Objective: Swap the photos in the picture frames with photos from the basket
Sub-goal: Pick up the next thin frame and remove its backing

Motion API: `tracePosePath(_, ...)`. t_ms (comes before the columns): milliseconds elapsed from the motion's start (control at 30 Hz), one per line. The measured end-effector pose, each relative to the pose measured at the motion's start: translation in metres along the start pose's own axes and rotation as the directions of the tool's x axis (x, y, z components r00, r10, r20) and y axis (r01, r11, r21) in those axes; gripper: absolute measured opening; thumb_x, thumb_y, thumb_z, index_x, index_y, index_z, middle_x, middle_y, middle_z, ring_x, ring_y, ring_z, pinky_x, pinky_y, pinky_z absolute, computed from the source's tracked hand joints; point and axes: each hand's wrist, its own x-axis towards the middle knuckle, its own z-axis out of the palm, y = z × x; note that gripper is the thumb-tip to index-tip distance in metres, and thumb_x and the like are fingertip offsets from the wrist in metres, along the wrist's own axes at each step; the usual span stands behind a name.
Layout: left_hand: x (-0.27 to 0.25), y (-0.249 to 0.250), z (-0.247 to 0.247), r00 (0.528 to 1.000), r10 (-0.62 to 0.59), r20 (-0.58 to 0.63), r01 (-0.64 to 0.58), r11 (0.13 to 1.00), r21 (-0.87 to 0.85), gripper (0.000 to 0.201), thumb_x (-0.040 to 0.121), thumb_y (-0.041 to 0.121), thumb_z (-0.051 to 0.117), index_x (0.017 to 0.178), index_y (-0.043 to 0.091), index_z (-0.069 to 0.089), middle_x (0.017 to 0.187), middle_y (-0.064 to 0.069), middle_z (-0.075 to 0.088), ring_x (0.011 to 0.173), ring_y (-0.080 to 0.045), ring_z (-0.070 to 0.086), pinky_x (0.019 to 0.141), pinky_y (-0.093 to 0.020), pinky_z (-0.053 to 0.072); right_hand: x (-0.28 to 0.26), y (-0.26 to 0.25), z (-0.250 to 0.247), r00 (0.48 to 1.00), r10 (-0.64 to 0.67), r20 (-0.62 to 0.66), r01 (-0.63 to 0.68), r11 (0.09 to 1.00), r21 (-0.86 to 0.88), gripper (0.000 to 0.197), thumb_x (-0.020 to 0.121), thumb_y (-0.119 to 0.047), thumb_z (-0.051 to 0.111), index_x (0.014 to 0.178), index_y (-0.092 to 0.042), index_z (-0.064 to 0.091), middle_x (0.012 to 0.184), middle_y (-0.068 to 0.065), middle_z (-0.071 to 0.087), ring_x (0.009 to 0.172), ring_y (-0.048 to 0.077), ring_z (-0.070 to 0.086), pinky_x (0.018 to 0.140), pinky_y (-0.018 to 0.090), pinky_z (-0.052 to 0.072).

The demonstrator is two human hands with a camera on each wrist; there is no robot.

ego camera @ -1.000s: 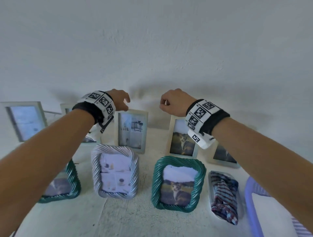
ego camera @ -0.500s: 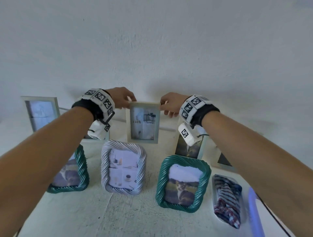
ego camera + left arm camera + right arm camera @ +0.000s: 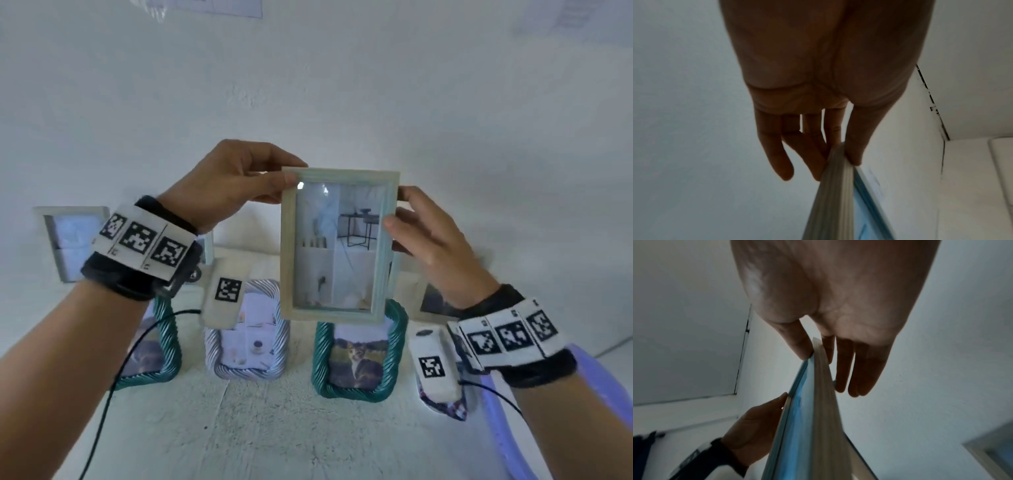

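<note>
Pale wood frame [image 3: 337,245] is up off the table, held upright in mid-air w/ its glass facing the person, both hands on it. Left hand [image 3: 233,178] pinches the top-left corner, thumb on the front, fingers behind; the left wrist view shows that same pinch on the frame edge. Right hand [image 3: 433,243] clamps the right side, thumb [image 3: 394,224] on the front rim and the other fingers behind, so neither hand is free or slack. Two-handed grip at opposite edges prob. keeps the glass from tipping & keeps prints off the photo [image 3: 339,243], an interior shot w/ a small black table. My guess: it's held front-on just for a look, and next it needs flipping to get at the back panel, which can't be seen from here. Below it the other frames stay propped facing forward in rows on the white table [image 3: 274,428]: a green rope-edged frame [image 3: 356,349] w/ a cat photo, a silver rope-edged one [image 3: 248,339], another green one [image 3: 150,346] partly behind the left arm, plus plain ones at the back [image 3: 70,240]. Lilac basket rim [image 3: 596,404] sits at far right, close to the right wrist, handy for fetching replacements; contents not visible. Swap for this frame looks barely begun.
</note>
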Motion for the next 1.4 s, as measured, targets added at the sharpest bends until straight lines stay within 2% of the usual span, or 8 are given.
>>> tracePosePath(467, -0.155, -0.114, 0.095, 0.919, -0.393, 0.039, 0.394, 0.918, -0.046, 0.016, 0.092, 0.021, 0.066, 0.108, 0.02, 0.068, 0.102, -0.014, 0.07, 0.09, -0.032, 0.069, 0.078, -0.042, 0.06, -0.178, 0.089, 0.128, 0.86, 0.506, -0.064, -0.345, 0.67, 0.657, 0.035, 0.099, -0.023, 0.043, 0.134, -0.024, 0.048, 0.132, 0.007, 0.06, 0.122, 0.026, 0.057, 0.099, 0.05, 0.046)
tracePosePath(767, -0.239, -0.117, 0.173, 0.89, -0.438, 0.127, 0.422, 0.896, 0.136, 0.132, 0.059, 0.072, 0.075, 0.153, 0.035, -0.01, 0.162, 0.008, 0.008, 0.148, -0.013, 0.014, 0.12, -0.042, 0.02, -0.212, 0.094, 0.154, 0.799, 0.575, -0.174, -0.345, 0.676, 0.651, 0.031, 0.101, -0.025, 0.044, 0.131, -0.023, 0.05, 0.125, 0.013, 0.063, 0.113, 0.032, 0.063, 0.092, 0.052, 0.05)
tracePosePath(1000, -0.243, -0.117, 0.188, 0.898, -0.439, 0.042, 0.438, 0.899, 0.017, 0.138, 0.051, 0.075, 0.078, 0.15, 0.042, -0.012, 0.16, 0.005, 0.013, 0.147, -0.014, 0.015, 0.119, -0.044, 0.023, -0.214, 0.081, 0.16, 0.73, 0.683, 0.004, -0.377, 0.398, 0.836, 0.052, 0.091, -0.054, 0.046, 0.128, -0.02, 0.057, 0.128, 0.023, 0.06, 0.12, 0.044, 0.055, 0.103, 0.058, 0.041)
tracePosePath(1100, -0.245, -0.108, 0.185, 0.924, -0.367, 0.107, 0.379, 0.918, -0.121, 0.131, 0.062, 0.048, 0.088, 0.15, 0.039, -0.009, 0.147, 0.018, 0.03, 0.131, 0.013, 0.03, 0.108, -0.016, 0.029, -0.209, 0.073, 0.165, 0.724, 0.688, 0.041, -0.34, 0.305, 0.89, 0.069, 0.092, -0.062, 0.045, 0.139, -0.012, 0.049, 0.14, 0.025, 0.049, 0.129, 0.041, 0.047, 0.111, 0.059, 0.032)
tracePosePath(1167, -0.247, -0.105, 0.184, 0.925, -0.333, 0.182, 0.364, 0.913, -0.182, 0.125, 0.068, 0.032, 0.087, 0.15, 0.038, -0.008, 0.137, 0.026, 0.033, 0.121, 0.024, 0.033, 0.1, -0.006, 0.031, -0.205, 0.055, 0.18, 0.771, 0.636, -0.021, -0.307, 0.4, 0.863, 0.089, 0.084, -0.06, 0.061, 0.143, 0.002, 0.037, 0.144, 0.031, 0.039, 0.136, 0.044, 0.035, 0.115, 0.058, 0.023)
tracePosePath(1267, -0.252, -0.104, 0.18, 0.925, -0.311, 0.218, 0.364, 0.892, -0.268, 0.126, 0.062, 0.044, 0.089, 0.147, 0.053, -0.003, 0.152, 0.011, 0.029, 0.138, 0.004, 0.028, 0.113, -0.038, 0.036, -0.206, 0.055, 0.168, 0.65, 0.739, -0.178, -0.275, 0.446, 0.852, 0.06, 0.095, -0.032, 0.059, 0.136, 0.009, 0.042, 0.136, 0.041, 0.038, 0.126, 0.05, 0.043, 0.111, 0.054, 0.028)
tracePosePath(1300, -0.253, -0.105, 0.176, 0.927, -0.315, 0.202, 0.365, 0.88, -0.305, 0.123, 0.058, 0.052, 0.088, 0.146, 0.056, 0.002, 0.154, 0.009, 0.028, 0.141, 0.001, 0.027, 0.112, -0.044, 0.036, -0.207, 0.058, 0.165, 0.675, 0.68, -0.286, -0.355, 0.639, 0.682, 0.061, 0.088, -0.047, 0.065, 0.131, -0.004, 0.055, 0.129, 0.034, 0.05, 0.113, 0.043, 0.055, 0.102, 0.051, 0.041)
tracePosePath(1400, -0.257, -0.115, 0.159, 0.944, -0.312, 0.106, 0.328, 0.853, -0.405, 0.107, 0.059, 0.059, 0.082, 0.147, 0.046, 0.023, 0.151, 0.005, 0.04, 0.136, -0.011, 0.043, 0.105, -0.046, 0.042, -0.212, 0.074, 0.161, 0.71, 0.694, -0.116, -0.487, 0.604, 0.631, 0.049, 0.089, -0.058, 0.049, 0.112, -0.019, 0.069, 0.091, 0.011, 0.065, 0.068, 0.021, 0.056, 0.061, 0.033, 0.045)
